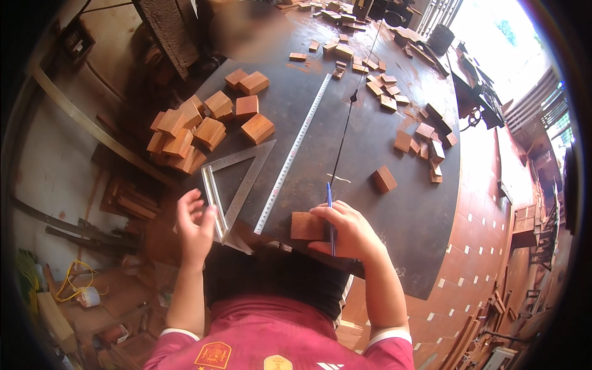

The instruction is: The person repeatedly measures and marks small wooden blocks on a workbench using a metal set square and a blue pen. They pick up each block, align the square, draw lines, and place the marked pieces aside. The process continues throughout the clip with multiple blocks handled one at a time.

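Note:
My right hand is closed at the near edge of the dark table, with a blue pen held upright in it. Its fingers also rest at the right side of a reddish-brown wooden block; whether they grip the block I cannot tell. My left hand is raised beside a metal triangle square, its slightly bent fingers apart and nothing in them. Between the hands a steel ruler lies slanting away from me. A single block lies farther right.
Wooden blocks are heaped at the table's left edge. Several smaller pieces are scattered across its far part, and more lie along the right. A dark thin line runs away from the pen. Offcuts lie below on the left.

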Motion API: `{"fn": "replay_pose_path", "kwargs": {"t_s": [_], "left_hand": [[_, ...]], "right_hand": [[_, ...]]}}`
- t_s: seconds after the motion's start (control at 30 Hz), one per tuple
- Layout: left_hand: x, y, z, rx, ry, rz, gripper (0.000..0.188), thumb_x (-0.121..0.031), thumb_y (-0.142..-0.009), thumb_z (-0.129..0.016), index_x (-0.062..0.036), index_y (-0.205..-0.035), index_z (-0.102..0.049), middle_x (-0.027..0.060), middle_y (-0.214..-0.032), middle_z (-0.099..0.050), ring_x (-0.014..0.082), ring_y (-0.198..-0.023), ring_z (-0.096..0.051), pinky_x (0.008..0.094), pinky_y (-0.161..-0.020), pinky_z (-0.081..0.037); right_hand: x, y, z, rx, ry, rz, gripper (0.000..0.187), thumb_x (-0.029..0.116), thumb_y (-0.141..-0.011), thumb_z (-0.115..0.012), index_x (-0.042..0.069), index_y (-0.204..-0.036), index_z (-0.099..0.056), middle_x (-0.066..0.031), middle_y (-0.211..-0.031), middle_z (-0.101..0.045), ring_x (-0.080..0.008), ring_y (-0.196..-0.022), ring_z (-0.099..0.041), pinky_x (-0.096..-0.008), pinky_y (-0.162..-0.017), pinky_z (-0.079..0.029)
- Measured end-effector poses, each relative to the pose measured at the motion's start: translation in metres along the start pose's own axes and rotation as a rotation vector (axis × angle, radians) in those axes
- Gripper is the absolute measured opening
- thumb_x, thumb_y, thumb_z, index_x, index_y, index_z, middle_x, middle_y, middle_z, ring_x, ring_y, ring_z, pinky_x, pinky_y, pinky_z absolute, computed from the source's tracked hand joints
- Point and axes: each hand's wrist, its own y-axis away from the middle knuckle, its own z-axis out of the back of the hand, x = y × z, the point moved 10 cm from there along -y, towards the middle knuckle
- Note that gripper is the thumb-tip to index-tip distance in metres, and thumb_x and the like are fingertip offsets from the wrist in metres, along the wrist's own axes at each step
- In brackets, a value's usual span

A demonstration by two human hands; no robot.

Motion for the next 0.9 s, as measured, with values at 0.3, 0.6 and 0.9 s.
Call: {"fn": "replay_pose_path", "kwargs": {"t_s": [0.3,0.6,0.9], "left_hand": [[-0.031,0.032,-0.015,0.023,-0.228,-0.107,0.034,-0.013,-0.089,-0.078,-0.0012,-0.115,-0.06,0.0101,-0.104,-0.062,0.0184,-0.079,-0.061,0.0318,-0.069,-0.053],[-0.03,0.067,-0.078,0.474,-0.227,0.139,0.021,-0.02,-0.097,-0.072,0.0011,-0.093,-0.07,0.0114,-0.077,-0.073,0.0145,-0.061,-0.066,0.0304,-0.061,-0.053],[-0.002,0.07,-0.091,0.547,-0.01,0.299,0.022,-0.018,-0.102,-0.066,0.0017,-0.093,-0.07,0.0043,-0.074,-0.07,0.0081,-0.067,-0.063,0.0262,-0.061,-0.049]], "right_hand": [[-0.016,0.005,0.001,-0.182,0.187,-0.078,0.06,0.024,-0.068,-0.091,0.006,-0.118,-0.063,-0.0135,-0.106,-0.069,-0.0327,-0.097,-0.066,-0.0422,-0.086,-0.055],[-0.013,0.001,0.001,-0.17,0.179,-0.057,0.06,0.022,-0.066,-0.092,0.005,-0.117,-0.064,-0.0126,-0.108,-0.07,-0.0324,-0.096,-0.067,-0.0421,-0.086,-0.055],[-0.001,-0.001,-0.008,-0.068,0.106,0.038,0.06,0.025,-0.065,-0.093,0.006,-0.115,-0.065,-0.0084,-0.106,-0.071,-0.0288,-0.087,-0.064,-0.0396,-0.081,-0.055]]}}
